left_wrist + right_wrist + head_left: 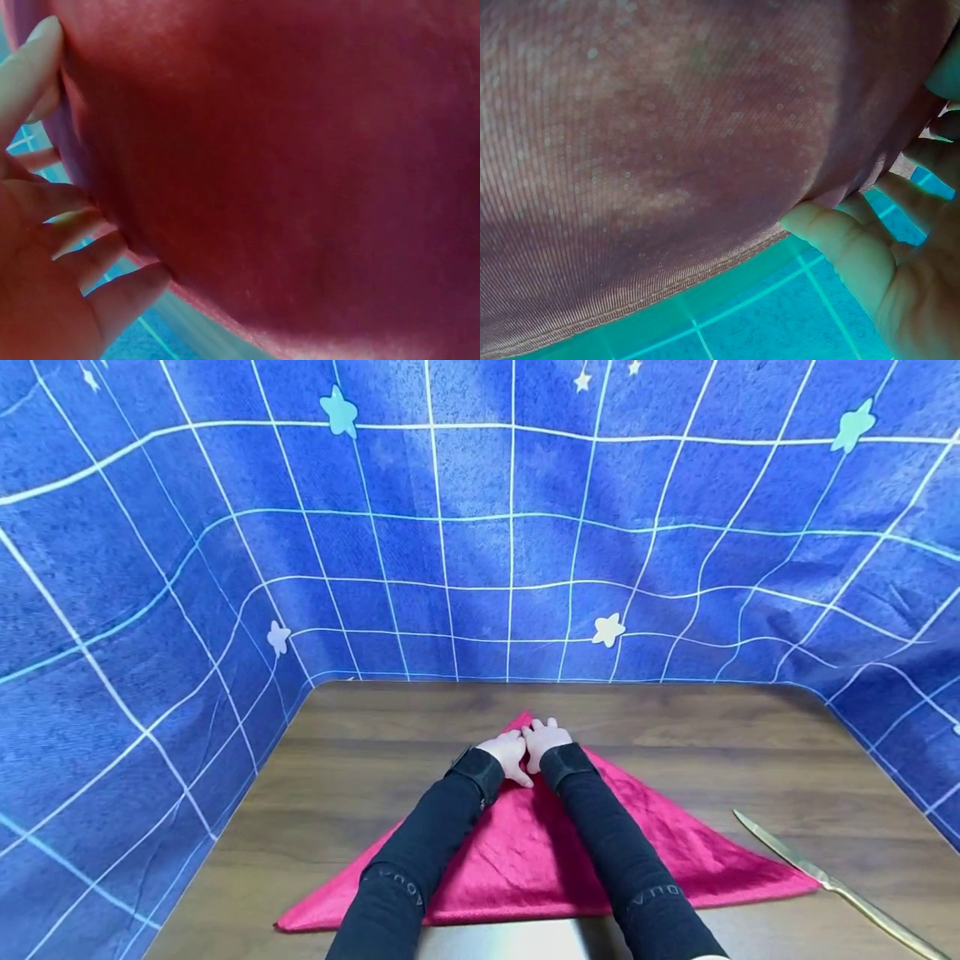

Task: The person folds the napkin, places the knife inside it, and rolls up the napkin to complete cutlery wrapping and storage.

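A pinkish-red satin-like cloth napkin (517,868) lies as a triangle on the wooden table, its long edge toward me and its tip pointing away. Near that tip, my left hand (507,755) rests on the cloth with fingers extended. In the left wrist view, the fingertips (154,281) touch the cloth and the thumb lies at its edge. Close beside it, my right hand (545,744) presses on the cloth too, fingers fairly straight. The right thumb (832,236) touches the cloth near its stitched hem in the right wrist view. Some right fingertips are hidden there.
A gold-coloured table knife (832,883) lies slantwise by the napkin's right corner. Beneath is a brown wooden table (360,752). A blue curtain (480,552) with white grid lines and stars hangs behind and along the sides.
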Demonstrator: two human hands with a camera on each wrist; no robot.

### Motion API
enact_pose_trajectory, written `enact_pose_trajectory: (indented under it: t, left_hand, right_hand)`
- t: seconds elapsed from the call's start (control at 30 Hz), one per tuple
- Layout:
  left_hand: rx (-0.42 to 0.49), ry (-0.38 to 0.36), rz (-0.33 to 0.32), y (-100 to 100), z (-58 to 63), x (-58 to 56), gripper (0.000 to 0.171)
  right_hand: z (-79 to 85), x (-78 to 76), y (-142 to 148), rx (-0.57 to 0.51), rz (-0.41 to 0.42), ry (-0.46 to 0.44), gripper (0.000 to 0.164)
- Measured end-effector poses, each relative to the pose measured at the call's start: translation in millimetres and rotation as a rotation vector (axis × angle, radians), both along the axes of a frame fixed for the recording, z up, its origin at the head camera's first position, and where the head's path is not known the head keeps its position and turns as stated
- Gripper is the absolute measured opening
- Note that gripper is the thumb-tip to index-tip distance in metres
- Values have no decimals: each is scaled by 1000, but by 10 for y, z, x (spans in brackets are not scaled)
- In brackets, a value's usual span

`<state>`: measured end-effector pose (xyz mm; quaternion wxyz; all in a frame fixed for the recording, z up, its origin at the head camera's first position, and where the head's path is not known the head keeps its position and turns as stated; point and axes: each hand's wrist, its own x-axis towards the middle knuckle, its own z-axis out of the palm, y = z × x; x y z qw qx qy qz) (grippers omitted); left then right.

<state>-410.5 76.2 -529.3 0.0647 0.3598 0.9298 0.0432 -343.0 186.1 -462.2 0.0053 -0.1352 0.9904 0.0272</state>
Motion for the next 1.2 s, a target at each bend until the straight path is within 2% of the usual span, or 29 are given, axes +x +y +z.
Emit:
enact_pose_trajectory:
  t: [0.03, 0.07, 0.13, 0.17, 0.23, 0.3, 0.37, 0.5, 0.67, 0.77, 0.87, 1.0, 1.1, 1.17, 1.2]
  left_hand:
    - [3, -8, 10, -17, 71, 94, 99]
    - [-2, -38, 32, -28, 244, 246, 98]
    - [15, -15, 29, -53, 454, 450, 88]
    - [4, -32, 47, -56, 599, 562, 83]
    - [12, -8, 38, -61, 728, 681, 77]
    - [-11, 12, 32, -35, 794, 738, 74]
    - [-32, 11, 48, -4, 834, 743, 77]
    - [-61, -16, 117, 62, 870, 680, 87]
    - [-122, -64, 189, 99, 895, 691, 96]
    - [-154, -49, 197, 118, 901, 707, 93]
    - [-143, -47, 201, 132, 914, 714, 86]
    - [-142, -53, 196, 158, 917, 699, 84]
    - [-158, -87, 223, 231, 871, 614, 88]
    - [-183, -110, 244, 298, 768, 494, 92]
    - [-179, -101, 232, 309, 717, 465, 91]
  right_hand:
    - [-16, 6, -14, 5, -3, -10, 69]
    - [-22, 9, -25, 0, -7, -17, 68]
    - [-10, 4, -35, -6, -14, -32, 67]
    - [7, -1, -37, -6, -16, -43, 67]
    - [42, -3, -25, -2, -20, -63, 66]
    - [65, 1, 10, 4, -20, -67, 63]
    - [101, 0, 36, -2, -15, -71, 61]
    - [121, -3, 100, 1, 23, -65, 59]
    - [131, 158, 200, 50, 97, -107, 60]
    - [148, 313, 333, 80, 134, -112, 58]
    - [149, 494, 531, 107, 154, -108, 57]
    - [209, 808, 819, 78, 158, -156, 56]
    - [248, 1060, 1049, 31, 169, -170, 54]
    - [250, 1222, 1204, -2, 169, -169, 53]
    - [242, 1300, 1281, -17, 166, -164, 53]
